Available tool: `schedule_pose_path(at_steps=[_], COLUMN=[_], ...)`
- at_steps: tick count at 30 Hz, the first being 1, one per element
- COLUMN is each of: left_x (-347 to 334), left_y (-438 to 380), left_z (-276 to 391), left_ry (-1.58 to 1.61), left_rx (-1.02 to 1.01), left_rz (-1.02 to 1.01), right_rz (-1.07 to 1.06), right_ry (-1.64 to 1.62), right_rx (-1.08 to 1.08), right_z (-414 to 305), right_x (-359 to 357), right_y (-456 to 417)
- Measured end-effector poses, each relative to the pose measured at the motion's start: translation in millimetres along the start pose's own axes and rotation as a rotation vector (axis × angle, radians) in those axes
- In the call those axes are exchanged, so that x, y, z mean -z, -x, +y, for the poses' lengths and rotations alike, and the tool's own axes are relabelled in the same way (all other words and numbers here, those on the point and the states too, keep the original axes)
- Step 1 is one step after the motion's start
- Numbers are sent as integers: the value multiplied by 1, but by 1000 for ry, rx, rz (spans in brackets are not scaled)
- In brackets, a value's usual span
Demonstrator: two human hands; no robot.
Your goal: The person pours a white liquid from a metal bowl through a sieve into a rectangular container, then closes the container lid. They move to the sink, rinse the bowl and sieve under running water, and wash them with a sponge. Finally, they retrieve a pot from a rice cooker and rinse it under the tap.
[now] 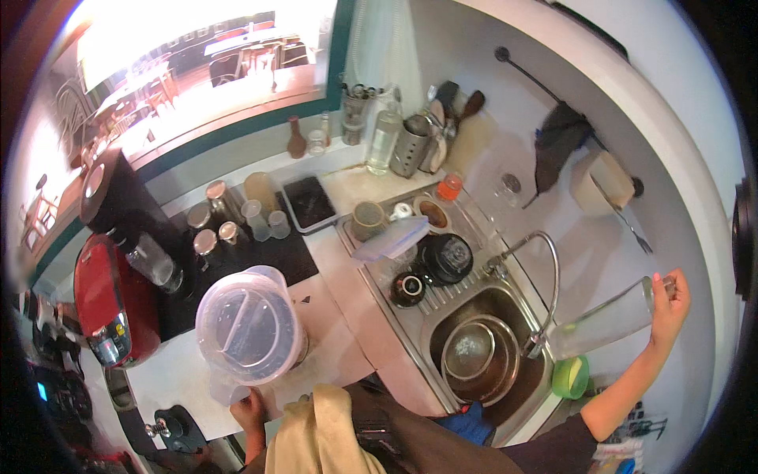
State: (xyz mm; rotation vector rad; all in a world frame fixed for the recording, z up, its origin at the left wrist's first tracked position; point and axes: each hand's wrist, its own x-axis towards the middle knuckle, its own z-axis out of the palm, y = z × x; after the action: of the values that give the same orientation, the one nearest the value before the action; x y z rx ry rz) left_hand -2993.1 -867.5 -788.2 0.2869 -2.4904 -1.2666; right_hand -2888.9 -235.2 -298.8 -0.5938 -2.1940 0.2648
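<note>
A large translucent plastic pitcher (249, 326) with a lid stands on the white counter before me. My left hand (249, 410) is at its near side, fingers curled at the handle tab (228, 392). Far to the right, my right hand (672, 305) grips a clear glass bottle (604, 323) by its narrow end. The bottle is tilted, its wide end towards the sink faucet (548, 284). Below the faucet, the steel sink (536, 403) holds a metal bowl (509, 379) with a smaller round vessel (469, 349) inside it.
Dark jars (447, 259) and a clear plastic lid (394, 237) crowd the drainboard. A green container (570, 377) sits beside the sink. On the left stand a red coffee machine (109, 296), a black grinder (124, 195) and several metal-topped jars (206, 242). A utensil holder (410, 145) is at the back.
</note>
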Motion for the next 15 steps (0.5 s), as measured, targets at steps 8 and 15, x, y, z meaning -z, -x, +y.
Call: schedule_pose_path(at_steps=[8, 15], left_x=[1, 1], left_y=[8, 10], left_z=[-7, 11], left_ry=[179, 127], left_rx=[116, 221], left_rz=[19, 138], right_rz=[29, 4], right_ry=[-334, -350], right_rx=[224, 419], right_z=[-87, -142], right_x=[-181, -392], right_y=[-82, -116])
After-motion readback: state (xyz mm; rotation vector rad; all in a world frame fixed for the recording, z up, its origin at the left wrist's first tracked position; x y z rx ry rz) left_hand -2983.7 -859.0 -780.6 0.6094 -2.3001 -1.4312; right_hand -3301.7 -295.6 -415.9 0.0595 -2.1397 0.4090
